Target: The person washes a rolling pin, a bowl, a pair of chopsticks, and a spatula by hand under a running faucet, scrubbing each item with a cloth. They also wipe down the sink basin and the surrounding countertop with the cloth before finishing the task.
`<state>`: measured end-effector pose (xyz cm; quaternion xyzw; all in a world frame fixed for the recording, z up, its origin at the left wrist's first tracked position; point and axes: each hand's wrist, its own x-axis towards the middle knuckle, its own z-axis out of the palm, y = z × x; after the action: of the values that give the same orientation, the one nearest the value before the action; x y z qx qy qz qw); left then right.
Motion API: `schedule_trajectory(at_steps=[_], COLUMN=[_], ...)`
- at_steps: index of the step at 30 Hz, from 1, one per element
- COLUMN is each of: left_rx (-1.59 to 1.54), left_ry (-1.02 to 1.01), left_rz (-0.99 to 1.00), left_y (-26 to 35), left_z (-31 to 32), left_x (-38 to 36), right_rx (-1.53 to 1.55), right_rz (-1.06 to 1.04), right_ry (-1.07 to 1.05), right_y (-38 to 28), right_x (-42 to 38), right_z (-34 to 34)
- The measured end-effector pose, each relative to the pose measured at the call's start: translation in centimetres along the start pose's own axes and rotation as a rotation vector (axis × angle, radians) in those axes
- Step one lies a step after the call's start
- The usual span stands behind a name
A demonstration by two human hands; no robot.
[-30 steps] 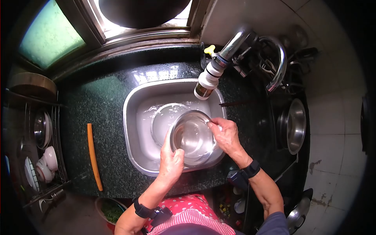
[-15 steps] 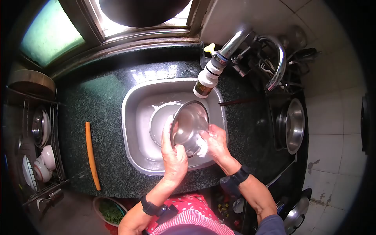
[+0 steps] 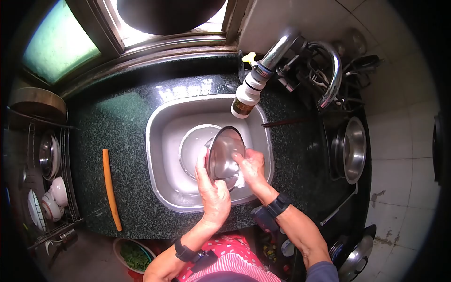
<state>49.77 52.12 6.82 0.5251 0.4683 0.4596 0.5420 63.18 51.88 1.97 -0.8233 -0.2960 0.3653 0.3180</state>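
A steel bowl (image 3: 224, 157) is tilted on its side over the sink (image 3: 157, 183), its opening turned to the right. My left hand (image 3: 213, 195) grips its left and lower rim, thumb at the near edge. On the right side, my right hand (image 3: 251, 169) clasps the rim, with the thumb inside the bowl. A bit of something white shows under the right hand, too small to make out. Beneath the bowl, a round vessel (image 3: 190, 145) with a pale rim lies in whitish water. The faucet's white filter (image 3: 245, 98) hangs above the sink's far right edge.
An orange stick (image 3: 111, 190) lies on the dark counter left of the sink. A dish rack (image 3: 70, 174) with bowls stands at the far left. Steel basins (image 3: 354, 150) and a utensil holder are on the right. A basket of greens (image 3: 134, 256) sits below the counter.
The bowl has turned more edge-on and sits slightly lower. My right thumb has moved further inside it, and the white material beside my right hand shows less.
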Motion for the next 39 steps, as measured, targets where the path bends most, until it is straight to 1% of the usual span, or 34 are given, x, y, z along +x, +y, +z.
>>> schedule_trajectory(at_steps=[1,3,7,8,9,10,12,15,18,21,22,23,24,26,28,30,32,37,38,39], left_rx=[-0.018,-0.036,0.02,0.046,0.046,0.02,-0.005,-0.005,-0.001,-0.009,0.055,0.119,0.121,0.017,-0.017,-0.055,0.038,0.087,0.123,0.084], left_ry=[0.01,0.019,0.038,0.041,0.044,0.039,0.032,0.053,0.017,-0.001,-0.003,-0.006,-0.008,-0.04,-0.034,-0.032,-0.018,-0.042,-0.05,-0.061], left_rz=[-0.027,-0.052,-0.03,-0.029,-0.03,-0.045,-0.061,-0.104,-0.099,-0.093,-0.086,-0.078,-0.078,-0.098,-0.112,-0.129,-0.077,-0.085,-0.092,-0.121], left_y=[-0.4,-0.5,-0.1,0.0,-0.1,-0.3,-0.2,0.3,-0.3,-0.4,-0.3,-0.2,0.1,0.8,-0.4,-0.6,0.2,0.2,0.0,-0.3], left_z=[0.1,0.1,-0.2,-0.2,-0.3,-0.4,-0.4,-0.6,-1.0,-1.2,-1.3,-1.3,-1.4,-1.4,-1.6,-1.6,-1.4,-1.7,-1.7,-1.7], left_x=[-0.4,-0.5,-0.5,-0.5,-0.7,-0.7,-0.8,-0.8,-0.6,-0.8,-0.9,-0.9,-0.8,-0.5,-0.4,-0.4,-0.3,-0.4,-0.5,-0.6], right_rx=[0.002,-0.016,-0.012,0.033,0.078,0.078,-0.151,-0.075,0.007,-0.001,0.0,-0.008,-0.015,0.04,0.092,-0.09,-0.052,0.013,-0.08,-0.174], right_rz=[0.002,-0.052,-0.11,-0.163,-0.216,-0.217,-0.139,-0.144,-0.129,-0.148,-0.149,-0.11,-0.07,-0.099,-0.126,-0.085,-0.059,-0.032,0.005,0.042], right_ry=[-0.002,0.065,0.077,0.079,0.08,0.08,0.081,0.081,0.03,0.011,0.011,-0.011,-0.034,-0.001,0.031,0.005,-0.005,-0.011,-0.028,-0.045], right_y=[-0.4,-1.5,0.8,1.2,1.0,0.5,-0.8,-0.9,1.7,2.1,1.9,1.7,1.5,2.0,2.2,1.9,0.9,0.1,-0.2,-0.3], right_x=[-0.2,-0.6,-0.4,-0.3,-0.4,-0.3,-0.2,-0.7,-0.3,-0.2,0.0,0.3,0.4,0.2,0.2,0.3,0.0,-0.5,-0.5,-0.5], right_z=[0.2,0.4,0.7,0.8,0.8,0.7,0.4,0.7,1.0,0.9,0.9,1.0,1.1,1.5,1.7,1.2,0.9,0.8,0.6,0.5])
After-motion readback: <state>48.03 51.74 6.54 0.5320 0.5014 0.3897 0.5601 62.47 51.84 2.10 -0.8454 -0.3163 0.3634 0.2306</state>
